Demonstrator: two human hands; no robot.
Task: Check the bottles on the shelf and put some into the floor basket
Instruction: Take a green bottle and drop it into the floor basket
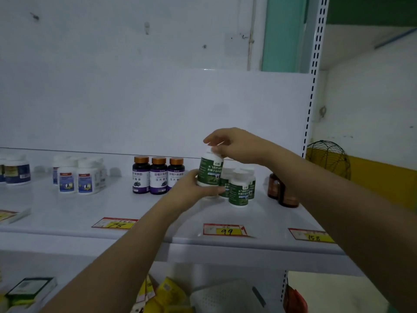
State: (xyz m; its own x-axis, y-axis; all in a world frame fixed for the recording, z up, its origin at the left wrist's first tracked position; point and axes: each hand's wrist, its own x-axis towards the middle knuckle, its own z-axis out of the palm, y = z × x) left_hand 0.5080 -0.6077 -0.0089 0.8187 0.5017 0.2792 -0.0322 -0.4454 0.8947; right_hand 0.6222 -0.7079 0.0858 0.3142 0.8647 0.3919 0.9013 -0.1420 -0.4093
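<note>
A white bottle with a green label (209,171) is held just above the white shelf (67,213). My left hand (191,188) cups its base and lower side. My right hand (234,146) grips its white cap from above. Behind it stand several matching green-label bottles (239,192) on the shelf. Left of them is a row of three purple bottles with copper caps (158,176). Further left are white bottles with blue labels (76,177). The floor basket is out of view.
Brown bottles (277,188) stand at the shelf's right end, partly hidden by my right forearm. Price tags (225,230) lie along the front edge. A dark-label jar (17,170) is at far left. Packets and boxes (167,294) fill the lower shelf. A wire basket (329,157) hangs at right.
</note>
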